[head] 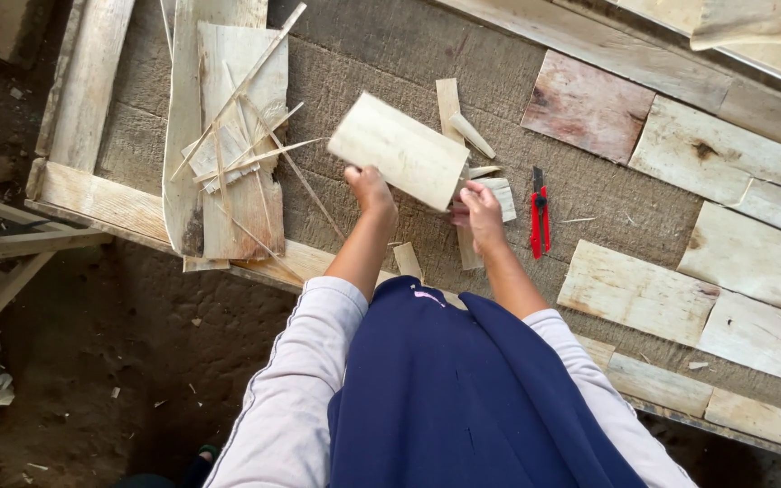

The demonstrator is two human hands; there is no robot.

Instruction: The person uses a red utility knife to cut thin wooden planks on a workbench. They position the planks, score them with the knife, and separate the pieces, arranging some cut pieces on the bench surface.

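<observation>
- Thin pale veneer sheet (399, 149) held up off the table (363, 63), tilted, between both hands, roughly over the middle of the work surface.
- Left hand (371, 192) closed on the sheet's near lower edge, fingers curled under, thumb side up. Looks like a pinch on the edge, not a full wrap.
- Right hand (479, 210) pinching the sheet's lower right corner, fingertips pressed together on it, just above a few small offcuts (499, 194).
- Probably very light, judging by how thin it looks and how easily two fingertip grips carry it.
- Likely stiff along the grain but bendy and brittle across it. The splinters and slivers (246, 154) lying on the stack (237, 190) to the left suggest this stuff splits easily.
- Surface looks dry and rough-sawn, so not slippery. Splinters in the skin seem a bigger worry than dropping it.
- Best hold, by the look of it: two opposite edges or corners, as now, keeping it flat. One-corner grips would probably crack it.
- Red utility knife (540, 212) lying on the table just right of the right hand, not touched.
- Bigger veneer pieces (734, 253) laid flat in rows off to the right, well apart from the hands.
- Dirt floor (92, 361) below the table edge.
</observation>
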